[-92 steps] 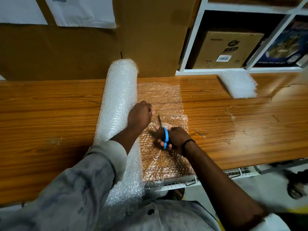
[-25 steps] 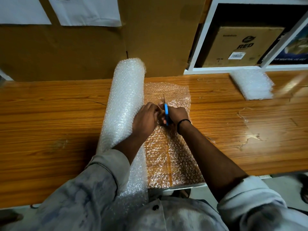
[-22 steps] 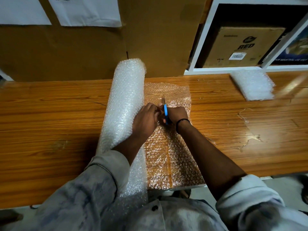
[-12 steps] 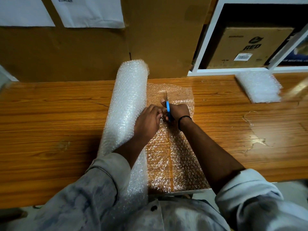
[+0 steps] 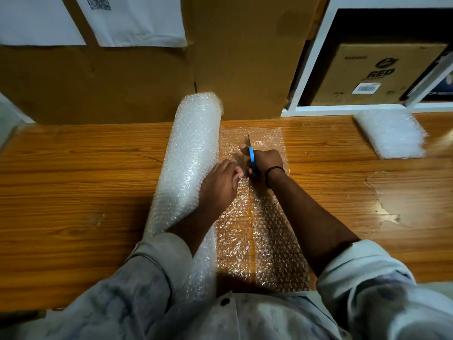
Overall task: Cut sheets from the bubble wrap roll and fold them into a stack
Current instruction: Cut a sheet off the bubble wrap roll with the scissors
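Right hand (image 5: 266, 161) fingers curled through blue-handled scissors (image 5: 251, 158), blades pointing at the table's far edge, over the unrolled sheet (image 5: 255, 231). Left hand (image 5: 220, 185) fingers curled, pressing sheet beside the bubble wrap roll (image 5: 193, 153) mid-table. Folded stack (image 5: 389, 134) near far right edge.

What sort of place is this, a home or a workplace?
Likely a packing or storage room: a bubble wrap roll on a wooden bench, a barcoded carton in white shelving, a stack of folded sheets.

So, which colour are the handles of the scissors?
Blue. The scissors handles show in the head view, held by the right hand.
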Demonstrator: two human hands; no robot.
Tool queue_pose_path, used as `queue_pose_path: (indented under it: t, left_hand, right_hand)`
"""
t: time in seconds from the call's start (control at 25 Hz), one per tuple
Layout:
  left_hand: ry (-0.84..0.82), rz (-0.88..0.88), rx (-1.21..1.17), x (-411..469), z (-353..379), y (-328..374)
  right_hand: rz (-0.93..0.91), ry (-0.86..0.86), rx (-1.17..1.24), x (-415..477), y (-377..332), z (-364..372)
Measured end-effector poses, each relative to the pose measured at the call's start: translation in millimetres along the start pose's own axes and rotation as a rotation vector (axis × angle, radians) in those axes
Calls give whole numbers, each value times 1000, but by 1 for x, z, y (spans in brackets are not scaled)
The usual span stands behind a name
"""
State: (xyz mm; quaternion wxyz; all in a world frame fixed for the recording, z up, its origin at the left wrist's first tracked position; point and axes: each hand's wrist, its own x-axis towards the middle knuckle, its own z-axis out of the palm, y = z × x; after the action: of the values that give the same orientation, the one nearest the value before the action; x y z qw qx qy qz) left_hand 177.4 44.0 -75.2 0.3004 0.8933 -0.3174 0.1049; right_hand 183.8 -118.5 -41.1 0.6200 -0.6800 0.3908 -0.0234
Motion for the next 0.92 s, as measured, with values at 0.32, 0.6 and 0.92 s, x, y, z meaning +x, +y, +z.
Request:
queue_pose_path:
  t: [0.32,0.6,0.92]
  left_hand:
    - [11,40,10,2,5,-5]
    - [32,54,3,2,6,-6]
    - [39,69,30,2,6,-6]
  right_hand:
    - [24,-18,-44,18,-14,1]
    - [15,-25,-101,34,-25,2]
    - [34,-30,-111,45,-45,-1]
